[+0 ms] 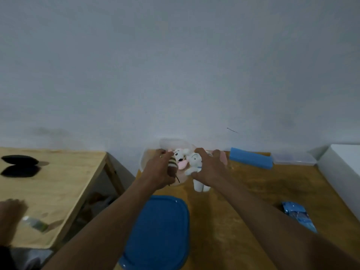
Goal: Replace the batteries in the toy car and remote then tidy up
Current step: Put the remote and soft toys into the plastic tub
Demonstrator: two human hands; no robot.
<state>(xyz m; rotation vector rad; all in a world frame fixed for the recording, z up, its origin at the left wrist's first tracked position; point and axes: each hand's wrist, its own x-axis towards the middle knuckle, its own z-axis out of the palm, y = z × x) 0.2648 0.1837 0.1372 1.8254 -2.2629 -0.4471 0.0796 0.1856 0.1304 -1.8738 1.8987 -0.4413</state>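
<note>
A: Entry one: left fingers [162, 152] curled round striped plush [172, 163]; right fingers [200, 152] round white plush [195, 162].
B: Location: over clear tub [143, 162]. Toy car, remote: not in view. Advice: seat both plushes low so blue lid [159, 230] closes flat.

- A wooden table [243, 201] carries a blue lid [159, 230], lying flat at its near edge.
- Beyond the lid, at the far edge by the wall, is a clear tub [143, 162]; whether it rests flat cannot be told.
- Far right of the lid: a blue block [250, 160], a clear case [294, 160] and a white box [342, 164].
- Right of the lid lies a blue packet [299, 216].
- Left of the lid, across a gap, a second table [58, 191] bears two black ovals [19, 159] and a small blurred clear item [35, 224].
</note>
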